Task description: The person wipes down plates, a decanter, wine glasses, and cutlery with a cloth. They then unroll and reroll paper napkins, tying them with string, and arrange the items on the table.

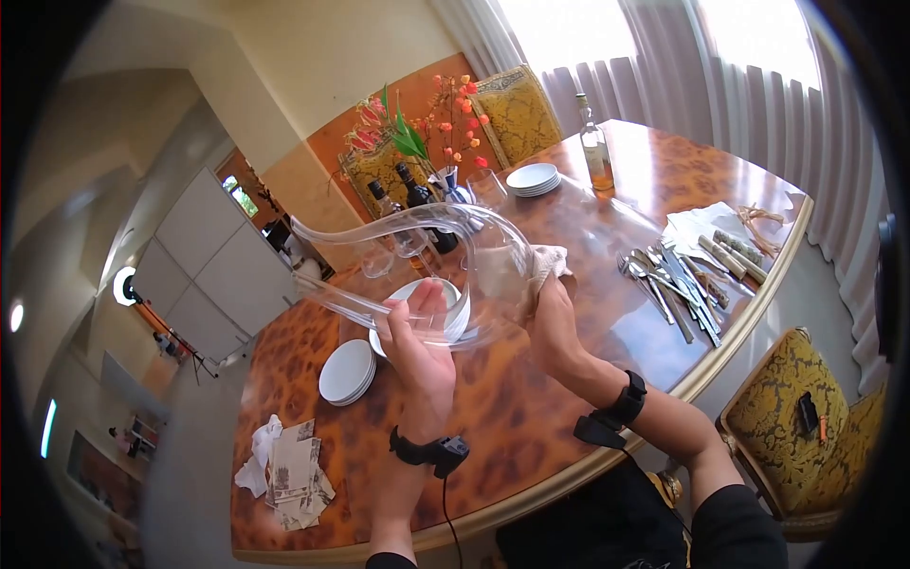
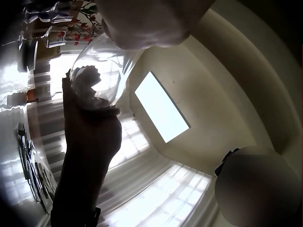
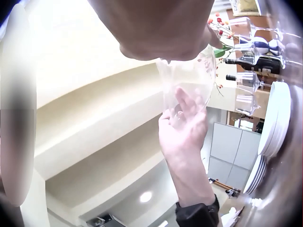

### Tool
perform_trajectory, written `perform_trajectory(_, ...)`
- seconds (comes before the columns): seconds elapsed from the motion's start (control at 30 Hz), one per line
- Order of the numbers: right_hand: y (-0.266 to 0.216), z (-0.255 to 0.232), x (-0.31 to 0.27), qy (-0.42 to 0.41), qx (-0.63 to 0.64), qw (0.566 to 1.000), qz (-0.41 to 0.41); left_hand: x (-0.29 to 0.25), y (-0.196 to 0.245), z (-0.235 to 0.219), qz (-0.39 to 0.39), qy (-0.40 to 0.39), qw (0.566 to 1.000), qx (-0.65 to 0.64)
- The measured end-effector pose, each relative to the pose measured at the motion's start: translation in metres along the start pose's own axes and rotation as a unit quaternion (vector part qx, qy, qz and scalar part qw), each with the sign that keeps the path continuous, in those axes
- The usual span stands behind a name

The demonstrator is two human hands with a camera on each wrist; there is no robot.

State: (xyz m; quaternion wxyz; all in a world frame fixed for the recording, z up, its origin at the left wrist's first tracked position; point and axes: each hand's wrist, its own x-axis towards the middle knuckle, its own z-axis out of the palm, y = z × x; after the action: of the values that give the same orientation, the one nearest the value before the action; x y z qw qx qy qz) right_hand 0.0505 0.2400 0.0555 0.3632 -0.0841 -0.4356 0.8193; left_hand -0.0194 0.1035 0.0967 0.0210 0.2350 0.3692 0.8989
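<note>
A clear glass decanter (image 1: 408,220) with long curved tubes is held up over the table, its open ends toward the left. My left hand (image 1: 422,346) cradles it from below, thumb on the near side and fingers behind the glass. In the right wrist view, the left hand (image 3: 184,135) shows through the clear wall. At the decanter's right end, my right hand (image 1: 555,322) grips a beige cloth (image 1: 550,261) against the glass. The left wrist view has the right hand (image 2: 94,130) in dark silhouette at the rounded glass.
Below the decanter stand white plates (image 1: 348,372). Behind it are wine glasses, dark bottles (image 1: 417,194) and a flower vase. Cutlery (image 1: 678,289) lies to the right, near a liquor bottle (image 1: 597,156). Printed cards (image 1: 296,479) lie at front left.
</note>
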Motion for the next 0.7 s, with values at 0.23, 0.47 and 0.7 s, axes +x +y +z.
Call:
perform_trajectory(0.23,0.004,0.011,-0.064,-0.045,0.135,0.985,0.098,-0.003,0.013,0.009,0.087,0.002,0.995,0.04)
perform_trajectory(0.47,-0.025,0.003,-0.082,-0.361,-0.176,0.915,-0.024,0.008,0.007,-0.006,0.152,-0.052,0.973,0.165)
perform_trajectory(0.7,-0.022,0.012,-0.055,-0.224,-0.614,0.636,-0.41,-0.005,0.003,0.007,-0.05,-0.034,0.998,0.03)
